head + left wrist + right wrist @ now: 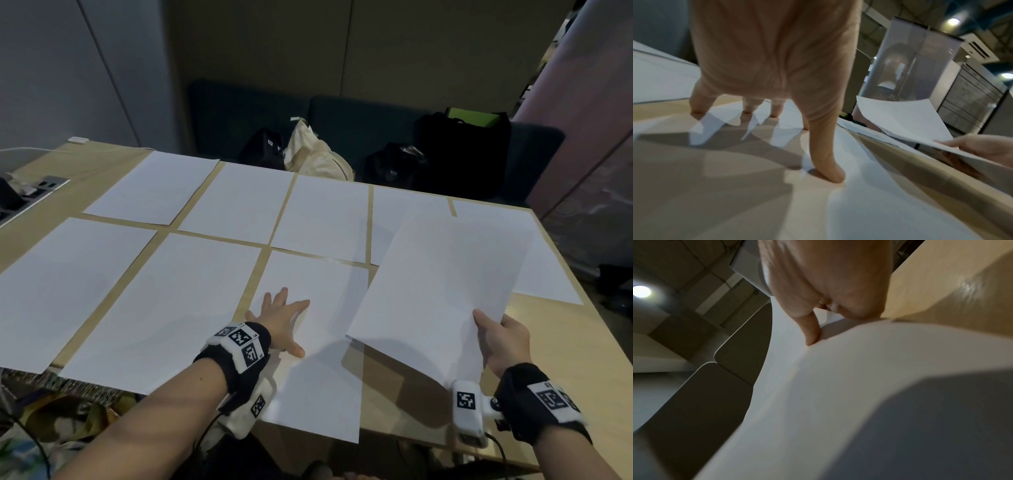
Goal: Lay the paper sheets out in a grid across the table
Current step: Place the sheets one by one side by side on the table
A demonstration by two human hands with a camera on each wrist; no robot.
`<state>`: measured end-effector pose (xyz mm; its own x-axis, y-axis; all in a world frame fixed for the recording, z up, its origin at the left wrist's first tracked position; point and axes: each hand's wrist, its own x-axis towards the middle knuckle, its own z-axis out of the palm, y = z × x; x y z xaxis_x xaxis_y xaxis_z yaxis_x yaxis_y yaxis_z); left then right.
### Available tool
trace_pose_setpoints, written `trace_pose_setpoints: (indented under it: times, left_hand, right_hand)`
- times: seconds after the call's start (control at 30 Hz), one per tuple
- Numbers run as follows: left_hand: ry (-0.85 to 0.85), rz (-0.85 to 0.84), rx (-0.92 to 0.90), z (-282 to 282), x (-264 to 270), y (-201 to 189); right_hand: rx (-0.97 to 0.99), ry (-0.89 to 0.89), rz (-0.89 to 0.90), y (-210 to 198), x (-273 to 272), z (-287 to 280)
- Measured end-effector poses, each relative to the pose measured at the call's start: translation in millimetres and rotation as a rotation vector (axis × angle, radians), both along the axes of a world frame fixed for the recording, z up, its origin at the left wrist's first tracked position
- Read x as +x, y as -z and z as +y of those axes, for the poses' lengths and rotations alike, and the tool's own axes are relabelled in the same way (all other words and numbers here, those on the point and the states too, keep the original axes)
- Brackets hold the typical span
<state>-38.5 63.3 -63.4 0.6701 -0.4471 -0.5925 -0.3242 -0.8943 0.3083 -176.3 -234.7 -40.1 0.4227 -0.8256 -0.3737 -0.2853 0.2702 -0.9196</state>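
Several white paper sheets lie in two rows on the wooden table point(555, 349). My left hand point(282, 317) presses flat, fingers spread, on the near-row third sheet point(318, 383), whose front end hangs over the table edge. In the left wrist view the left hand's fingertips point(830, 175) touch that sheet point(869, 211). My right hand point(501, 339) pinches the near right corner of a held stack of sheets point(442, 291) lifted above the table's right part, thumb on top. The right wrist view shows the thumb point(812, 334) pressed on the stack point(838, 394).
Bags point(315, 150) and a black tote point(462, 150) sit on a dark bench behind the table. A power socket box point(30, 195) and white cable lie at the table's left end. Bare wood shows at the near right corner.
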Motion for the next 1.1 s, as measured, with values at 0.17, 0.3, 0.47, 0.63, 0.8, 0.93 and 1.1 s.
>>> trace_pose_setpoints:
  times: [0.17,0.3,0.47,0.63,0.8,0.93,1.1]
  left_hand:
    - [-0.02,0.001,-0.004,1.2,-0.3,-0.7]
    - [-0.029,-0.004,-0.014,3.3,-0.4,-0.2]
    - [-0.033,-0.002,-0.024,3.6,-0.3,0.4]
    - [-0.044,-0.001,-0.029,4.1,0.9,0.1]
    - [-0.119,-0.112,-0.203,-7.2,-0.7,-12.8]
    - [-0.212,-0.114,-0.5,-34.1,2.0,-33.8]
    - [-0.347,0.148,-0.72,-66.2,-1.6,-48.2]
  right_hand:
    - [0.002,-0.004,-0.005,1.1,-1.1,-1.7]
    - [0.0,-0.012,0.001,2.0,-0.4,-2.7]
    - [0.006,-0.028,-0.011,1.6,1.7,-2.4]
    - [-0.011,-0.044,-0.008,1.1,3.6,-3.7]
    - [-0.02,-0.097,-0.008,2.6,5.3,-5.8]
    - [-0.008,-0.227,-0.012,1.1,6.9,-0.1]
    - [0.015,-0.397,-0.059,-2.4,10.0,3.3]
